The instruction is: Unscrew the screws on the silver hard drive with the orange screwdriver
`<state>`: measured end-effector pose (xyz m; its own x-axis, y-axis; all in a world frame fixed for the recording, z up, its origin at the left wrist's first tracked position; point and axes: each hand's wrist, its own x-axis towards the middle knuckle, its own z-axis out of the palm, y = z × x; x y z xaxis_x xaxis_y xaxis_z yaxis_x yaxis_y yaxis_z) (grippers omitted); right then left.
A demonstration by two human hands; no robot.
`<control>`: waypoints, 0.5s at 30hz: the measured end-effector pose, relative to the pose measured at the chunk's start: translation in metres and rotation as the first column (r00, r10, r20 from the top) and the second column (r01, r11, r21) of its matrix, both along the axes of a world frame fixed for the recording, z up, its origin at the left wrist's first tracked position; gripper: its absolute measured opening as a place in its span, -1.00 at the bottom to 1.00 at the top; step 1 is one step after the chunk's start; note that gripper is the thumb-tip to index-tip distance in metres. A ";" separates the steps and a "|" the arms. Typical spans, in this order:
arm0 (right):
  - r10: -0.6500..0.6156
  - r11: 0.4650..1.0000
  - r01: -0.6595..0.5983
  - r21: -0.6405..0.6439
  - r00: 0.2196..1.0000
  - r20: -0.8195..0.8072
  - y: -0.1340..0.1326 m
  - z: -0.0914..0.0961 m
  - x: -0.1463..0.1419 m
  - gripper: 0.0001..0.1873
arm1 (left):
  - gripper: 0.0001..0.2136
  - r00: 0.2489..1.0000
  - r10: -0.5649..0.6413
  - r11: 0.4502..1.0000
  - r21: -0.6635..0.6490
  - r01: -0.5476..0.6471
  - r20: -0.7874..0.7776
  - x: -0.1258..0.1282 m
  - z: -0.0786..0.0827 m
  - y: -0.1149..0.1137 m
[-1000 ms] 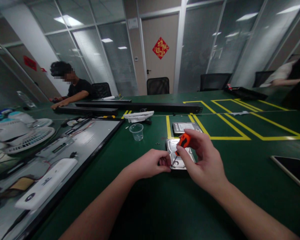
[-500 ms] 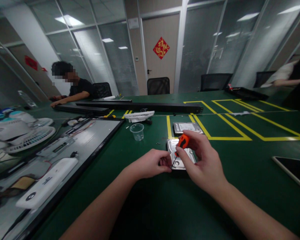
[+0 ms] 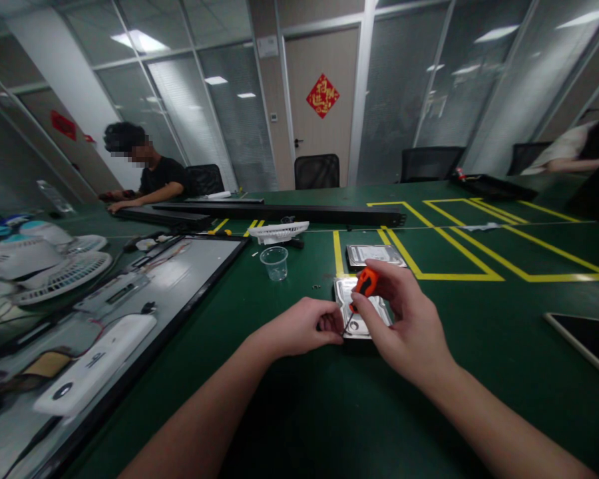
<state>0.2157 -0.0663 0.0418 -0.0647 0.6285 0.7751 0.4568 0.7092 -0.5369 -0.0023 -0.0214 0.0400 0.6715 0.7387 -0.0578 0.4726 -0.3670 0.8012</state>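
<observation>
A silver hard drive (image 3: 355, 313) lies flat on the green table (image 3: 299, 406) in front of me. My right hand (image 3: 404, 322) is closed around a small screwdriver with an orange handle (image 3: 366, 282), its thin shaft angled down to the drive's near left corner. My left hand (image 3: 299, 327) is curled at the drive's left edge, fingertips pinched against it right by the screwdriver tip. A second hard drive (image 3: 374, 254) lies just behind the first.
A clear plastic cup (image 3: 274, 263) and a white fan grille (image 3: 278, 231) stand beyond my left hand. A large framed panel (image 3: 180, 266) with white devices lies at the left. A dark tablet (image 3: 586, 342) lies at the right. Another person sits at the far left.
Almost nothing differs; my right hand with the screwdriver has shifted very slightly on the drive, and the seated person's forearm has moved a little.
</observation>
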 end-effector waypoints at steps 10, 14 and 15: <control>0.036 0.998 -0.036 -0.045 0.999 0.013 0.002 0.004 0.002 -0.47 | -0.90 0.986 0.050 0.996 -0.082 -0.037 0.158 -0.003 -0.008 0.006; 0.075 0.995 -0.075 -0.067 0.997 -0.002 0.002 0.005 0.002 -0.45 | -0.88 0.966 0.093 0.991 -0.115 -0.067 0.240 -0.003 -0.014 0.010; 0.076 0.995 -0.076 -0.060 0.997 0.000 0.002 0.005 0.002 -0.45 | -0.88 0.961 0.096 0.991 -0.120 -0.066 0.259 -0.002 -0.014 0.011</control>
